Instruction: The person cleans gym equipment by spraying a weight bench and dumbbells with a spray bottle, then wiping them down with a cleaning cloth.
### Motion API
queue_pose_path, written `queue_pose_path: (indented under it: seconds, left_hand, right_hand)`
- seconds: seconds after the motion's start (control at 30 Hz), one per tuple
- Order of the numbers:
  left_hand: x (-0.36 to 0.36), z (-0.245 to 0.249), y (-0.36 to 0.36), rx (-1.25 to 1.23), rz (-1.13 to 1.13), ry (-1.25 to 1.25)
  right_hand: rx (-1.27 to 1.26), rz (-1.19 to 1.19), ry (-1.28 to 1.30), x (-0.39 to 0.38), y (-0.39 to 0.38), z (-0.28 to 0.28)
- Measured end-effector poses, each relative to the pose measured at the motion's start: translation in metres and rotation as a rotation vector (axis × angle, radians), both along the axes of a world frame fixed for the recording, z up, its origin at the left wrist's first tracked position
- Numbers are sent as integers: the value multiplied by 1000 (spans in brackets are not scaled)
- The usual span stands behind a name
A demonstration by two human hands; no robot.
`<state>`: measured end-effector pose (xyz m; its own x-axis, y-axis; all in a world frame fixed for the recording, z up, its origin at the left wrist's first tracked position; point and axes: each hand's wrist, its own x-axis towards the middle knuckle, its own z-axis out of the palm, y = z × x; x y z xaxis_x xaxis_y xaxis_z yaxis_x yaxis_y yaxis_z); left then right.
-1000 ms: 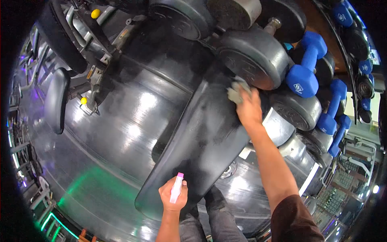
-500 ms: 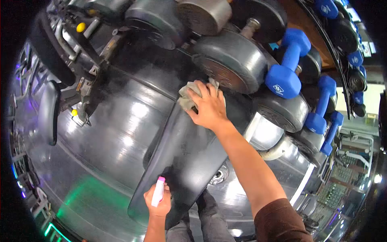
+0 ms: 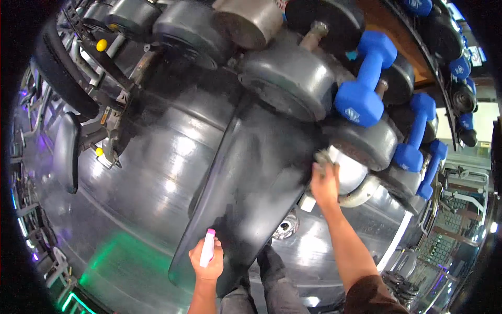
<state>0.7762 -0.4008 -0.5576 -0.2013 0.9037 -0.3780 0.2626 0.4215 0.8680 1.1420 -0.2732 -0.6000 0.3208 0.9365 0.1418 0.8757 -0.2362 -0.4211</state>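
A black padded bench [image 3: 246, 172] slants through the middle of the view. Over its lower left part, my left hand [image 3: 206, 257] is closed around a white spray bottle with a pink tip [image 3: 209, 246]. At the bench's right edge, below the large dumbbells, my right hand [image 3: 325, 183] is closed on a greyish cloth [image 3: 325, 158], which is blurred and partly hidden by the fingers.
Large black dumbbells [image 3: 287, 73] line the bench's upper end. Blue dumbbells [image 3: 361, 102] rest on top of them at the right. Gym equipment with a black pad [image 3: 67, 152] stands at the left. A pale curved tube [image 3: 361, 193] lies right of my right hand.
My right hand has moved right and down with the cloth, from the bench's upper end to its right edge. My left hand holds the bottle in nearly the same place.
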Motion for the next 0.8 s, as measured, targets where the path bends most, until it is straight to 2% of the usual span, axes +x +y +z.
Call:
queue_pose_path:
  seconds: [0.07, 0.1, 0.13, 0.17, 0.2, 0.23, 0.3, 0.33, 0.4, 0.43, 0.47, 0.5, 0.6, 0.7, 0.73, 0.8]
  left_hand:
    - [7, 10, 10, -46, 12, -35]
    - [10, 11, 14, 74, -39, 40]
    - [11, 9, 12, 42, -3, 21]
    - [11, 6, 9, 11, 31, 2]
    - [13, 7, 8, -22, 63, -17]
    - [16, 12, 8, -91, 106, -69]
    - [19, 12, 10, -54, 100, -61]
    - [19, 12, 9, -39, 98, -55]
    - [19, 10, 6, -36, 99, -50]
    - [19, 7, 6, -31, 104, -46]
    - [17, 5, 4, -1, 86, -22]
    - [16, 2, 4, 31, 65, 1]
    - [22, 7, 3, 8, 59, 37]
    - [21, 3, 7, 42, 21, 116]
    - [23, 1, 5, 60, 4, 148]
    - [25, 8, 6, -10, 12, 103]
  right_hand:
    - [-82, 215, -97, -52, 27, 18]
    - [-177, 343, -125, -79, 45, 29]
    - [-269, 472, -152, -101, 57, 33]
    - [-214, 625, -221, -117, 56, 22]
    - [-159, 774, -289, -122, 54, 14]
    - [-190, 812, -317, -116, 47, 12]
    - [-241, 897, -380, -105, 38, 14]
    - [-581, 667, -80, -85, 61, 27]
    - [-613, 460, -359, -35, 73, 39]
    - [-360, 367, -136, 4, 80, 7]
    - [-480, 270, -362, 12, 77, 25]
    - [-300, 230, -337, 12, 69, 2]
    - [-225, 10, -269, -40, 38, 0]
    - [-441, 409, -194, -111, -46, 17]
    - [-515, 546, -173, -117, -59, 21]
    - [-545, 660, -119, -103, -54, 26]
